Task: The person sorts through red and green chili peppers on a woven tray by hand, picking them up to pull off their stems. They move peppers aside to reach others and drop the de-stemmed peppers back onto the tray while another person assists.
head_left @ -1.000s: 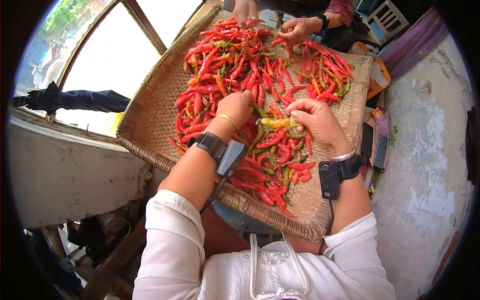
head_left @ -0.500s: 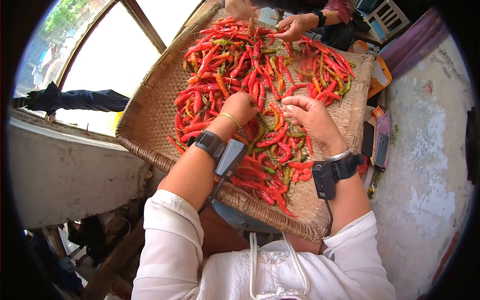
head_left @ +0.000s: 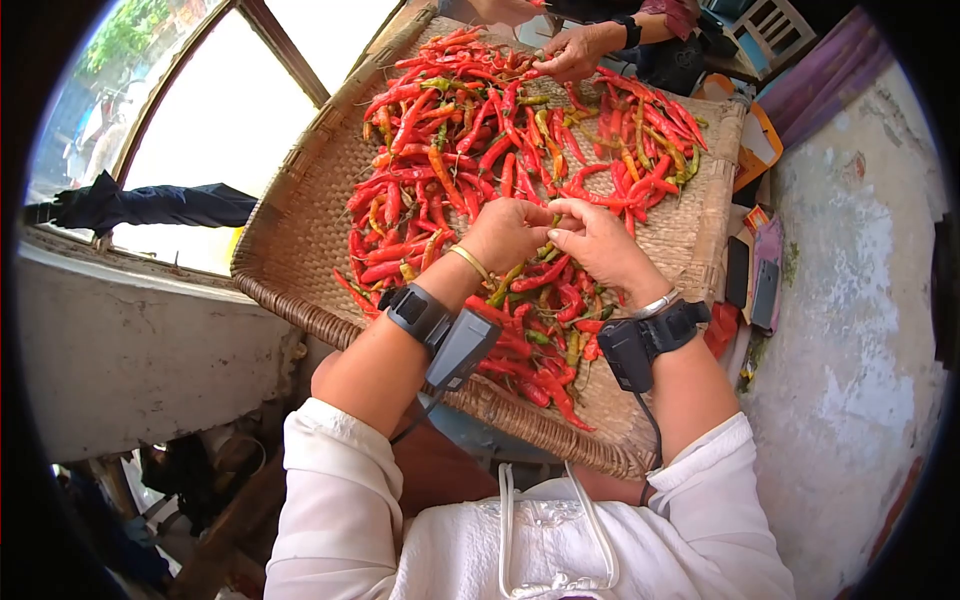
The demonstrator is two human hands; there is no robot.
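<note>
A wide woven basket tray rests in front of me, heaped with red chili peppers and a few green and orange ones. My left hand and my right hand meet fingertip to fingertip over the near part of the heap. Between them they pinch a small greenish chili, which the fingers mostly hide. Both wrists carry black strapped devices. More chilies lie under and just below my hands.
Another person's hand works in the chilies at the tray's far edge. An arched window with a dark cloth on its sill is at left. Phones and packets lie on the right, beside a worn concrete floor.
My hands have come together over the heap. The right hand, which held a yellow-green chili a second ago and then opened, now pinches with the left. The far person's hands have shifted.
</note>
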